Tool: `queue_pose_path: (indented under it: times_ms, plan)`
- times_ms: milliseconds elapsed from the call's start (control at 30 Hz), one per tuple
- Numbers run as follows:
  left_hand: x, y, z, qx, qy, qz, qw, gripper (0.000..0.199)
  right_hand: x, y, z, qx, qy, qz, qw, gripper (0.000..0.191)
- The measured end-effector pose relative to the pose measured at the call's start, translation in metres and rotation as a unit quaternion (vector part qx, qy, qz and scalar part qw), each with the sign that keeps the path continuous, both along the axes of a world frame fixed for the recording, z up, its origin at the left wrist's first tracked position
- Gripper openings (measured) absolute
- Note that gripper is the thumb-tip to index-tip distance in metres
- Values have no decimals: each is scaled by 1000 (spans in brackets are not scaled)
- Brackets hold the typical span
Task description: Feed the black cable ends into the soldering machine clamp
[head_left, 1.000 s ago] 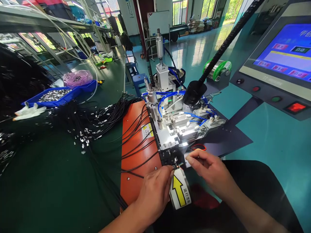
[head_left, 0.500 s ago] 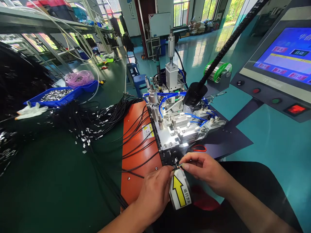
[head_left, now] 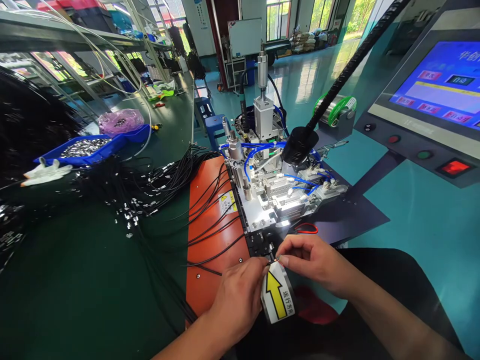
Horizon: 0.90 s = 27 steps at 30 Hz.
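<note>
At the front end of the machine, both hands meet above a white plate with a yellow arrow [head_left: 276, 295]. My left hand [head_left: 242, 290] is closed, thumb and forefinger pinching the end of a thin black cable [head_left: 269, 262], most of which the hand hides. From the other side my right hand [head_left: 313, 257] pinches at the cable's tip, where tiny coloured wire ends [head_left: 276, 259] show; what lies between its fingertips is too small to make out. Just beyond the fingertips is the machine's dark track [head_left: 258, 243]. Several black cables [head_left: 215, 239] lie across the orange panel [head_left: 204, 285] beside my left hand.
The metal machine [head_left: 277, 195] with blue air tubes stands ahead, under a black gooseneck lamp [head_left: 300, 145]. A control screen [head_left: 442, 85] is at right, near a solder reel [head_left: 335, 110]. Cable bundles [head_left: 168, 180], a blue tray of metal parts [head_left: 82, 150] and a glove [head_left: 47, 172] lie left.
My right fingertips have dipped slightly at the cable's tip, and less of the coloured wire shows. My left hand keeps its place; the whole view has shifted a little.
</note>
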<state>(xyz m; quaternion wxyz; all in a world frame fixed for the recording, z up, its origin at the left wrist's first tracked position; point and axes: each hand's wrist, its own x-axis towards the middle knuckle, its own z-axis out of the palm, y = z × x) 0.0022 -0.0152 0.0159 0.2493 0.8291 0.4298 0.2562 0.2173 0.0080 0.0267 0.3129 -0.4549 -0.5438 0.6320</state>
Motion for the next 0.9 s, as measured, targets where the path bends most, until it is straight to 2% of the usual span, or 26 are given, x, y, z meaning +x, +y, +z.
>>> queue_pose_path:
  times_ms: [267, 433, 567, 700, 900]
  plan:
    - [-2, -1, -1, 4, -10, -1, 1000, 18, 1, 2, 1, -19, 17, 11, 1000, 20]
    - [-2, -2, -1, -5, -58, 51, 997, 7, 1, 0, 0, 18, 19, -18, 1000, 22]
    - [-4, -2, -3, 7, -48, 62, 997, 14, -5, -4, -4, 53, 25, -46, 997, 22]
    - [-3, 0, -4, -4, -20, 55, 998, 20, -12, -8, -8, 66, 31, -68, 995, 20]
    - [-2, 1, -1, 7, 4, 24, 1000, 23, -11, -10, -10, 54, 67, -57, 995, 20]
